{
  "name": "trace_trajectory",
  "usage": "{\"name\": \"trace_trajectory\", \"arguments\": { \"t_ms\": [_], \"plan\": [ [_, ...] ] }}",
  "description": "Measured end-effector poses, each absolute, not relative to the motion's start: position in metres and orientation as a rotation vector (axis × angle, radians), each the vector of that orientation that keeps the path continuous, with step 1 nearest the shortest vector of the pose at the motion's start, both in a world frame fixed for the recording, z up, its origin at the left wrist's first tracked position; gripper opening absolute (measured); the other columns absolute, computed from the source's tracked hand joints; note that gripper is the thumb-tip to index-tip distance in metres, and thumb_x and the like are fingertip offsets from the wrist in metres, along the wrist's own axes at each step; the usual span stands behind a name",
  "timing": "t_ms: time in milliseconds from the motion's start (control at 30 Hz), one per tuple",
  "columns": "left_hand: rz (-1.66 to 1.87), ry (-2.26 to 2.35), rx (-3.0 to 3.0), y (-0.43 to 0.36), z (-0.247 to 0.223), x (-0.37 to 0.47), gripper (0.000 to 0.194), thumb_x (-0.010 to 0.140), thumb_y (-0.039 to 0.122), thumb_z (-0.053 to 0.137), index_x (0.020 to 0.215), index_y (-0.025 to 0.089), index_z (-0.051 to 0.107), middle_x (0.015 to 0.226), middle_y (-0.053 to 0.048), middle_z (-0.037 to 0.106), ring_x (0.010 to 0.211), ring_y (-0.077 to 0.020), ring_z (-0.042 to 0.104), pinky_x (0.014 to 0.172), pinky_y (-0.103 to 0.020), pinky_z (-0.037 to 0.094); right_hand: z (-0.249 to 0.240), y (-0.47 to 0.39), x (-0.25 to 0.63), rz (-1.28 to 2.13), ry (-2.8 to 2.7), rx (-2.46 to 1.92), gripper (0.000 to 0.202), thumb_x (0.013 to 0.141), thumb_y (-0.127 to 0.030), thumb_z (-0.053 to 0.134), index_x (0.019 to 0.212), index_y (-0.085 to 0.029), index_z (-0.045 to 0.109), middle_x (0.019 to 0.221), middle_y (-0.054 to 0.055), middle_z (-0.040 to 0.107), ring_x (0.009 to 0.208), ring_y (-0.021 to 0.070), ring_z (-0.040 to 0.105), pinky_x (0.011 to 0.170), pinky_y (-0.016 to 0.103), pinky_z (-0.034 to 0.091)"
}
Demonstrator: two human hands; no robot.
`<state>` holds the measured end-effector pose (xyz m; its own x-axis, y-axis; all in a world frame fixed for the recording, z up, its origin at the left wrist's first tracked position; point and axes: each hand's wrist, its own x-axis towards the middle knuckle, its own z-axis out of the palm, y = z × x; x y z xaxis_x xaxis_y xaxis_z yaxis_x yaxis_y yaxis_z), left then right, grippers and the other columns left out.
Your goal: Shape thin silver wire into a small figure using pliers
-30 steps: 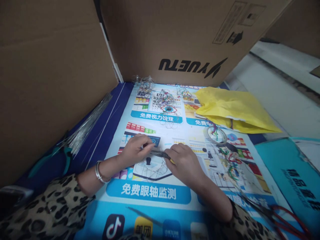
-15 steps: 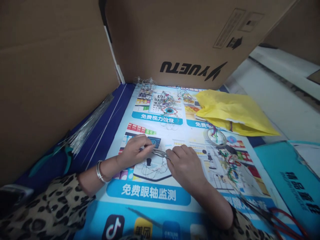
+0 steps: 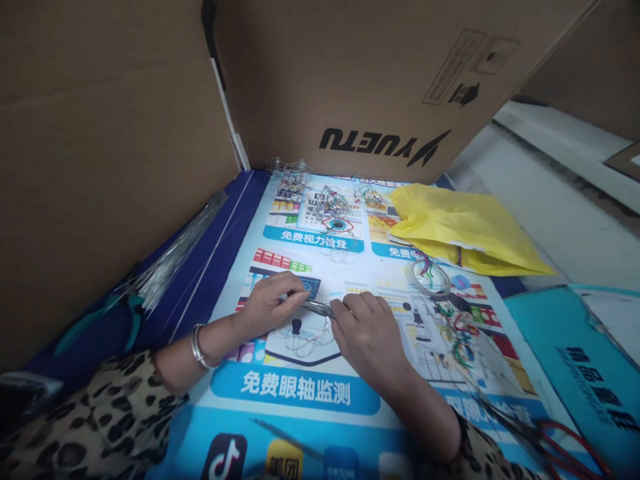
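Note:
My left hand [image 3: 274, 301] pinches one end of a short bundle of thin silvery wire [image 3: 318, 307] over the printed mat. The other end of the bundle is gripped in the curled fingers of my right hand [image 3: 367, 333]. Loops of fine wire [image 3: 313, 337] lie on the mat just beneath both hands. Whether the fingertips hold any other small piece is too small to tell.
Cardboard walls [image 3: 320, 80] stand behind and left. Straight wires [image 3: 180, 257] and teal-handled pliers [image 3: 131, 320] lie left. Right are a yellow bag [image 3: 465, 230], a tape roll [image 3: 431, 277], coloured wires [image 3: 463, 333] and red-handled scissors [image 3: 540, 437]. Tangled wires [image 3: 333, 200] lie at the back.
The view has shifted slightly. Both hands keep their hold on the wire bundle, with the right hand's fingers turned a little.

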<state>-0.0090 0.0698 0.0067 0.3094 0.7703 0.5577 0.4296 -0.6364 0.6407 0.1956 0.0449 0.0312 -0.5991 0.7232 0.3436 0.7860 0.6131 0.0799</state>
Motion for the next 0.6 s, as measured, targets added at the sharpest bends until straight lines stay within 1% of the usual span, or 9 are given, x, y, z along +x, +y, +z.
{"name": "trace_trajectory", "arguments": {
  "t_ms": [133, 367, 600],
  "plan": [
    [1.239, 1.044, 2.200, 0.0706, 0.0077, -0.0089, 0.012, 0.086, 0.020, 0.053, 0.075, 0.016, 0.055, 0.066, -0.001, 0.057, 0.063, -0.0105, 0.053, 0.059, -0.023, 0.043, 0.0305, 0.0453, 0.1958, -0.323, -2.570, -1.229, 0.012, 0.079, -0.019, 0.058, 0.090, -0.018, 0.062, 0.079, 0.005, 0.058, 0.075, 0.0196, 0.043, 0.067, 0.034, 0.028],
    [1.185, 1.089, 2.177, 0.0695, 0.0045, -0.0109, 0.014, 0.088, 0.022, 0.049, 0.077, 0.016, 0.055, 0.070, -0.001, 0.059, 0.065, -0.0109, 0.054, 0.061, -0.023, 0.043, 0.0327, 0.0455, 0.1963, -0.290, -2.590, -1.219, 0.014, 0.082, -0.019, 0.054, 0.092, -0.017, 0.063, 0.080, 0.006, 0.058, 0.078, 0.0196, 0.044, 0.068, 0.033, 0.029],
    [1.179, 1.086, 2.199, 0.0694, 0.0047, -0.0105, 0.015, 0.088, 0.023, 0.049, 0.076, 0.016, 0.055, 0.068, -0.001, 0.058, 0.064, -0.0110, 0.054, 0.060, -0.022, 0.043, 0.0316, 0.0456, 0.1966, -0.293, -2.604, -1.205, 0.014, 0.082, -0.017, 0.053, 0.091, -0.018, 0.062, 0.078, 0.005, 0.057, 0.078, 0.0196, 0.044, 0.067, 0.033, 0.028]
  ]
}}
